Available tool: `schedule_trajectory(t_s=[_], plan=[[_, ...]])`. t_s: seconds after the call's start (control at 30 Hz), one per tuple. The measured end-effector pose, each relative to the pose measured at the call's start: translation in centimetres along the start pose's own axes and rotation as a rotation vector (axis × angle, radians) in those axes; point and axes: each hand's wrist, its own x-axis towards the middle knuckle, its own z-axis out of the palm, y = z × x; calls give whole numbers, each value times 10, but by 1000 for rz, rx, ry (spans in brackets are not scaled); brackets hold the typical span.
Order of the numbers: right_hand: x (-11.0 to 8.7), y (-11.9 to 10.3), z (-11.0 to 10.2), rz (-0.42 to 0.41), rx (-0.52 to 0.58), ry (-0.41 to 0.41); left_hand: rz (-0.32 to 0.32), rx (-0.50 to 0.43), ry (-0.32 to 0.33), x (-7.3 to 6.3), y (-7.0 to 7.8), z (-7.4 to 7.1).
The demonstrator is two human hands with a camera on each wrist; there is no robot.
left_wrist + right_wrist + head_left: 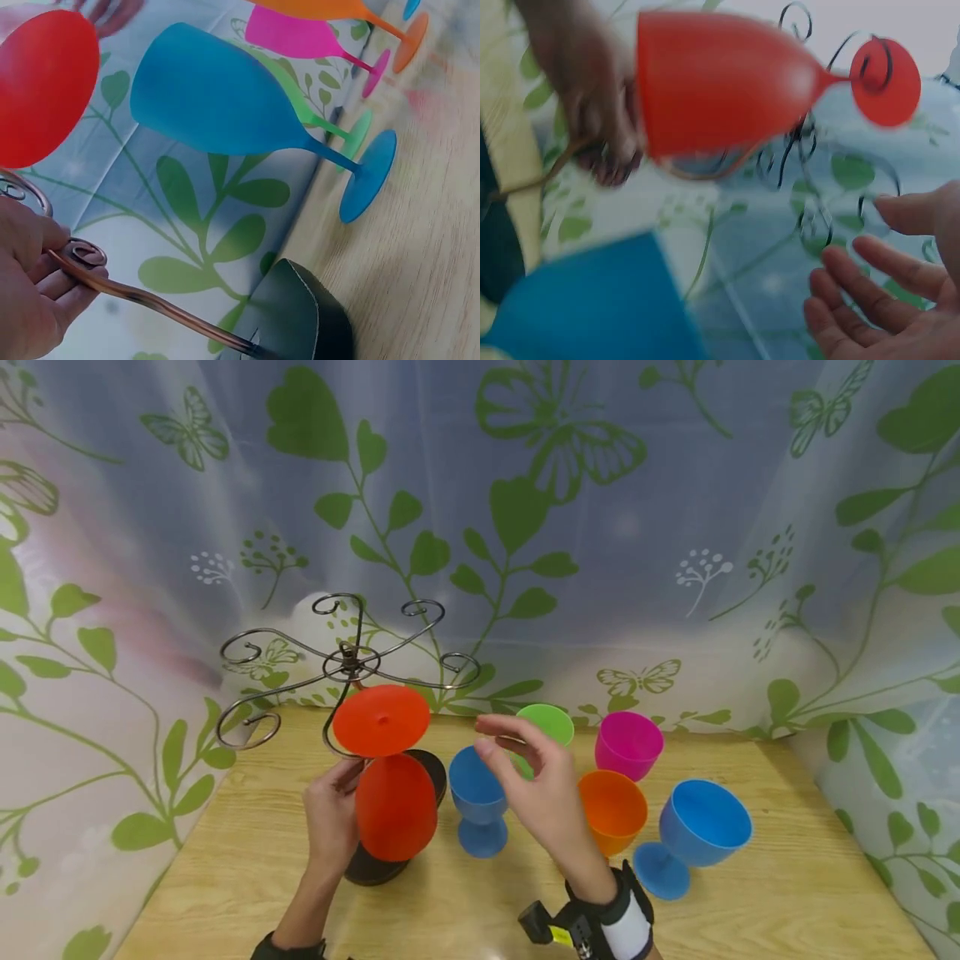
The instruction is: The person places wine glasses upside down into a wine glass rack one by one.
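Note:
A red plastic goblet (396, 810) hangs upside down, foot up, from a dark wire glass rack (351, 664) with curled arms. My left hand (332, 814) grips the rack's bronze-coloured stem (161, 304), low down beside the goblet's bowl. The rack's dark base (375, 870) is on the table, partly covered by the red bowl in the head view. To the right of the red goblet, my right hand (540, 785) is raised with fingers spread and holds nothing. A blue goblet (480, 802) stands upright between the rack and that hand.
Farther right stand a green goblet (546, 722), a pink goblet (630, 745), an orange goblet (612, 810) and a second blue goblet (705, 822). The wooden table (225, 860) ends at a leaf-patterned curtain (637, 593), close behind the rack.

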Motion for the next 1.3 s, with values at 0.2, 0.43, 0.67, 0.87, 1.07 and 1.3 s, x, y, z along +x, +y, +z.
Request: schedule_trajectory(t_s=[0.2, 0.43, 0.67, 0.87, 1.07, 1.3], plan=[[-16, 21, -16, 81, -168, 17, 53, 65, 34, 1, -4, -8], [-33, 29, -20, 176, -328, -13, 108, -14, 18, 0, -5, -11], [-37, 35, -18, 295, -343, -69, 276, -480, -87, 7, 17, -8], [-38, 41, -14, 346, -368, -131, 413, -785, -383, 13, 29, -5], [-40, 47, -7, 357, -406, -158, 81, -410, -221, 13, 44, -11], [-39, 53, -1, 384, -389, -128, -119, -131, -170, 16, 55, -12]])
